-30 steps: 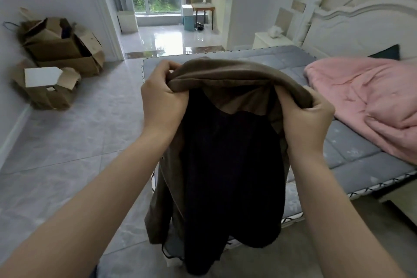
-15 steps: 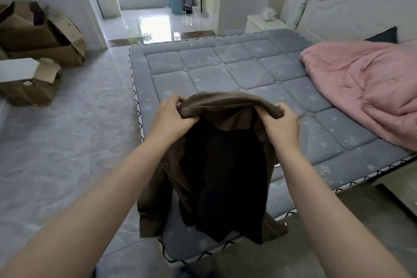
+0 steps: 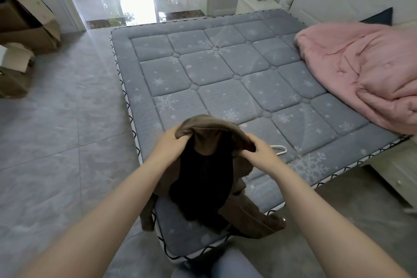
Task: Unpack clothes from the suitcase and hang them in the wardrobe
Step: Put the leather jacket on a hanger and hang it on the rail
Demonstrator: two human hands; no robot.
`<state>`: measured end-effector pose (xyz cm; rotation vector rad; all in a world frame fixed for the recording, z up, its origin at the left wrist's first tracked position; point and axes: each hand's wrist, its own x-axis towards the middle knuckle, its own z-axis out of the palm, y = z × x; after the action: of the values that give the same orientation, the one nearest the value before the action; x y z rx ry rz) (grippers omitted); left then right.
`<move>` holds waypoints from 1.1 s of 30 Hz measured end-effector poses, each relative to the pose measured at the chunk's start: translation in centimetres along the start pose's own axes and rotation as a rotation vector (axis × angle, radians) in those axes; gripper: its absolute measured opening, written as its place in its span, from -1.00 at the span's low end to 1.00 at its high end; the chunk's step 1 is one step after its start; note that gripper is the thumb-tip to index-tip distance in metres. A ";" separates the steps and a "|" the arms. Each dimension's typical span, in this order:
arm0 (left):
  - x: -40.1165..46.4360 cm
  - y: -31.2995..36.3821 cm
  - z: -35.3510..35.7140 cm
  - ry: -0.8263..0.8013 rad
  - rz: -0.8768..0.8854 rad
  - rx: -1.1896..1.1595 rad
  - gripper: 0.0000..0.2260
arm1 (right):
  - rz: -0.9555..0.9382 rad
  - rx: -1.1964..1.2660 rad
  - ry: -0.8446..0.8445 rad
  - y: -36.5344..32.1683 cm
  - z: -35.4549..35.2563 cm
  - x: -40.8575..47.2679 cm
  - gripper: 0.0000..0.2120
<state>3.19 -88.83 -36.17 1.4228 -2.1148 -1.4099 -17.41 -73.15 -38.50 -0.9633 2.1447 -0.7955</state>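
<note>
Bare grey mattress (image 3: 225,79) lies open ahead; pink quilt (image 3: 365,70) blocks its right side.

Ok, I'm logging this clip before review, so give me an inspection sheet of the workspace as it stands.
Surface: grey quilted mattress with snowflake print, mostly bare.
Job's things: brown jacket with dark lining, held up by its collar, lower part draped over the mattress corner; white hanger on the mattress, partly hidden behind the right hand.
Clutter: pink duvet bunched at the right.
Grippers: left hand and right hand both grip the collar.
Cables: nothing seen.
Surroundings: cardboard boxes on the floor at left; white nightstand; suitcase and wardrobe not in view.
</note>
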 end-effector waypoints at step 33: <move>14.3 -1.1 27.5 -0.062 -0.704 -0.069 -0.57 | 0.253 -0.257 -0.544 26.5 -5.8 26.6 -0.40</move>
<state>-20.73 -84.44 -55.39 2.2452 -1.6263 -1.7337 -46.39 -78.39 -62.59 -0.8837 1.8531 -0.1092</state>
